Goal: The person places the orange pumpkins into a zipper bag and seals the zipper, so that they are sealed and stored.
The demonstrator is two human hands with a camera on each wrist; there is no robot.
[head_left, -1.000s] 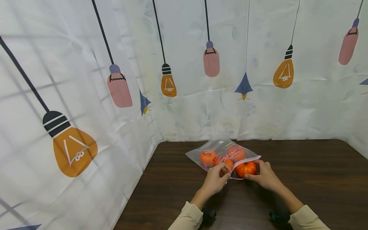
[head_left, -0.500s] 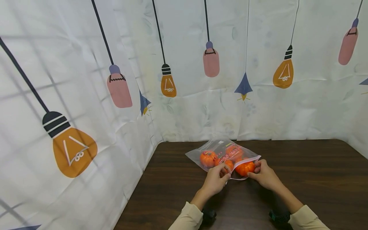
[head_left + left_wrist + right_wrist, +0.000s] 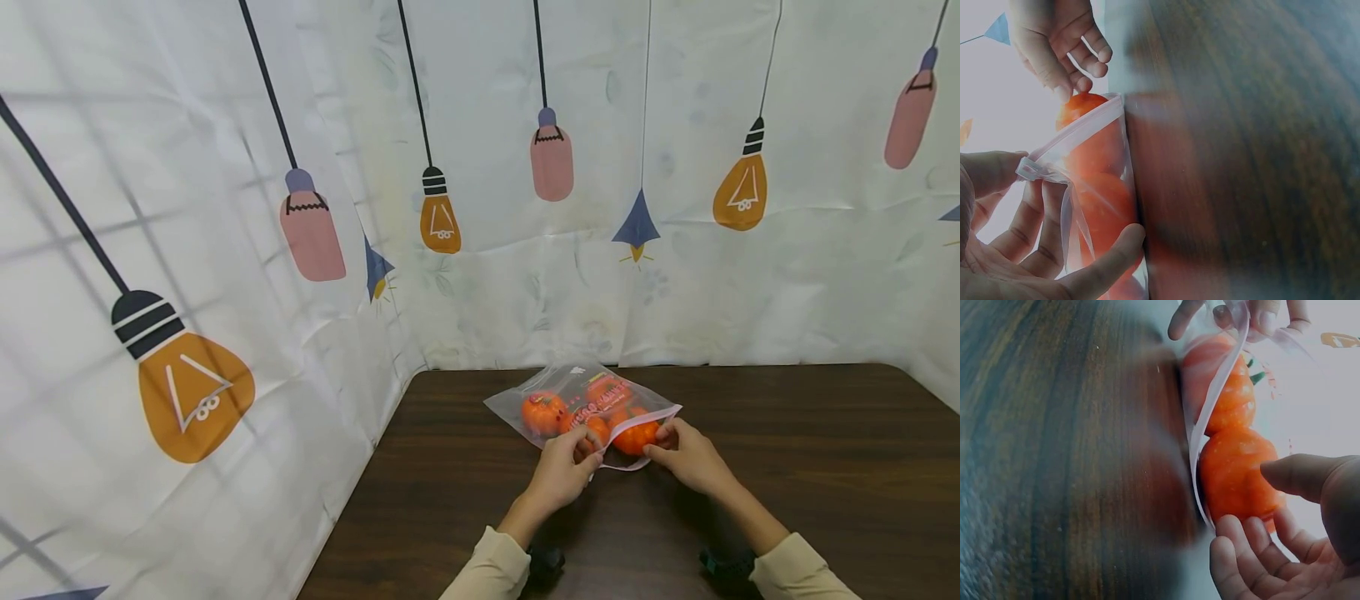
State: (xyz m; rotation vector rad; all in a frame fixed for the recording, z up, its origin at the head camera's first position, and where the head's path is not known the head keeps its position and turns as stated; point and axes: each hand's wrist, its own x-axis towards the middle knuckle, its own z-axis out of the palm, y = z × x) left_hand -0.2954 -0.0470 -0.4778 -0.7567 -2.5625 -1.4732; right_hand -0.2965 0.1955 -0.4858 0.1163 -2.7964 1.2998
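Observation:
A clear zip bag (image 3: 512, 402) with pink-red print and a pale pink zip edge lies on the brown table. My left hand (image 3: 561, 468) pinches the zip edge near its slider (image 3: 1030, 169), holding the mouth apart. Several small orange pumpkins (image 3: 543, 413) are inside the bag, one with a green stem (image 3: 1257, 378). At the mouth sits another orange pumpkin (image 3: 634, 437), mostly past the zip edge. My right hand (image 3: 693, 458) holds this one from the right, thumb on one side and fingertips on the other.
The dark wooden table (image 3: 810, 467) extends right and forward of the hands. Behind and to the left hangs a white curtain (image 3: 480, 308) printed with lamps. Black wrist devices (image 3: 546, 562) sit under both sleeves.
My right hand has moved slightly left, and the pumpkin has slid deeper through the bag's mouth. A pumpkin farther inside has shifted a little left and back. The left hand stays still.

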